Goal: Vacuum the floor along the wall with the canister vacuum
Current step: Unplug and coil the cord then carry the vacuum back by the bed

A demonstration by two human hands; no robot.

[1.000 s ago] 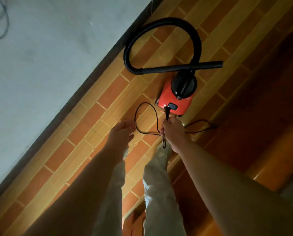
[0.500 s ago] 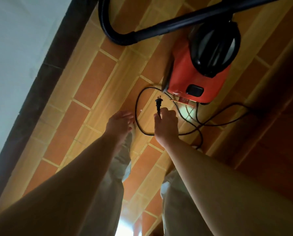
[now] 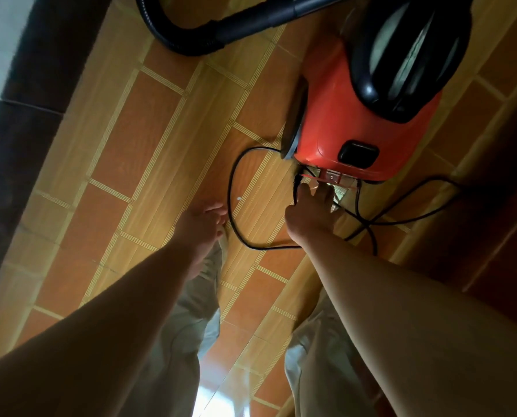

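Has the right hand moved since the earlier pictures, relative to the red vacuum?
Yes. The right hand has moved closer to the red vacuum; its fingertips now reach the rear edge.

vacuum [image 3: 341,115]: red, black top | hose [image 3: 191,46]: black | floor [image 3: 148,130]: orange-tan brick pattern | skirting [image 3: 25,115]: seemingly dark brown

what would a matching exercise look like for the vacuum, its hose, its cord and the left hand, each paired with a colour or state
Column 1
1. canister vacuum
2. hose
3. power cord
4. left hand

Column 2
A. thin and black, lying in loose loops
B. fingers relaxed, holding nothing
C. red body with a black top
D. thick and black, curving along the top of the view

Pairs: 1-C, 2-D, 3-A, 4-B
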